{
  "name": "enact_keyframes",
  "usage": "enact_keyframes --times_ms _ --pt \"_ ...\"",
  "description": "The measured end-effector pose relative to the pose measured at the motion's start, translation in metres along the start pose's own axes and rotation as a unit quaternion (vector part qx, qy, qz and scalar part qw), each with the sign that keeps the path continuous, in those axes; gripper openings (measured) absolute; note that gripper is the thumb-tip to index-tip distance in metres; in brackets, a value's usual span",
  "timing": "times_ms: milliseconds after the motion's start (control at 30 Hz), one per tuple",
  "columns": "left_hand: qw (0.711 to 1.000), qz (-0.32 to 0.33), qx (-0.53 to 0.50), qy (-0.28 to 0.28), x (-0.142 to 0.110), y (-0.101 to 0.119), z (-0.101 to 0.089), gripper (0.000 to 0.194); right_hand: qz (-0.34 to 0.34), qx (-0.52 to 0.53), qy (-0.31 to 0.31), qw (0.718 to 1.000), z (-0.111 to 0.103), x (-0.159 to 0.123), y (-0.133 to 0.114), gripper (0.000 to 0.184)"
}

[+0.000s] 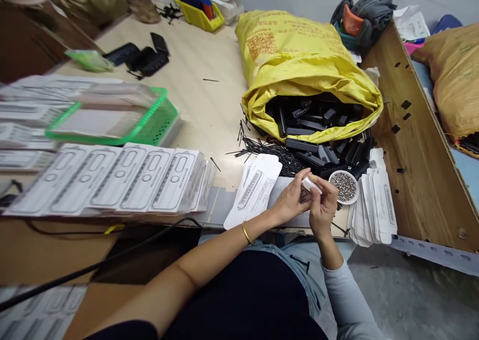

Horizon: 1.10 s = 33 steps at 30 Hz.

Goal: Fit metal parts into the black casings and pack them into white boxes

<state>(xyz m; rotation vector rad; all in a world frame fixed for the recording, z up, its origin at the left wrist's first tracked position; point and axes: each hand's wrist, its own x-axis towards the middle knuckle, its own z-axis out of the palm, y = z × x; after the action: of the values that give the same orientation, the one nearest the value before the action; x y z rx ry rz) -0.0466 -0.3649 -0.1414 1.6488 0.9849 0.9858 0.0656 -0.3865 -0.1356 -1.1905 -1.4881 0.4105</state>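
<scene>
My left hand [291, 200] and my right hand [322, 208] meet at the table's front edge, both pinched on a small white piece [311, 183] held between the fingertips. A dark part seems to sit under the fingers, too hidden to name. Just right of my hands stands a small round dish of metal bits [343, 186]. A white printed card [258, 189] lies flat to the left of my hands. Behind them black plastic parts [318, 150] spill from an open yellow sack [299, 66].
A stack of white cards [374, 205] leans at the right. Rows of packaged cards [112, 178] cover the left table, with a green basket [112, 115] behind. Thin black pins [258, 145] scatter near the sack. A wooden side board [419, 145] bounds the right.
</scene>
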Motion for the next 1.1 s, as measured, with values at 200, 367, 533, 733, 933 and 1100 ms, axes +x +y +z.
enact_keyframes --times_ms 200,367,533,733,933,1100 --pt "0.999 0.003 0.039 -0.005 0.003 0.003 -0.001 0.078 0.004 -0.021 -0.003 1.0 -0.005 0.015 0.0 0.02" --pt "0.999 -0.033 0.038 -0.017 0.004 0.005 -0.001 0.08 0.018 0.03 -0.004 0.999 -0.008 0.009 0.002 0.026" --pt "0.998 -0.035 0.056 -0.014 0.007 0.006 -0.001 0.078 0.048 0.052 -0.002 0.997 -0.008 0.008 0.005 0.026" --pt "0.998 -0.031 0.057 -0.01 0.007 0.006 0.001 0.078 0.03 0.04 0.002 0.999 -0.009 0.012 0.007 0.024" --pt "0.998 -0.023 0.057 -0.007 0.007 0.004 0.002 0.078 0.011 0.026 -0.006 1.0 -0.011 0.013 0.007 0.024" --pt "0.999 -0.028 0.041 -0.009 0.006 0.004 0.0 0.08 -0.032 0.025 -0.049 0.998 -0.018 0.007 0.014 0.028"
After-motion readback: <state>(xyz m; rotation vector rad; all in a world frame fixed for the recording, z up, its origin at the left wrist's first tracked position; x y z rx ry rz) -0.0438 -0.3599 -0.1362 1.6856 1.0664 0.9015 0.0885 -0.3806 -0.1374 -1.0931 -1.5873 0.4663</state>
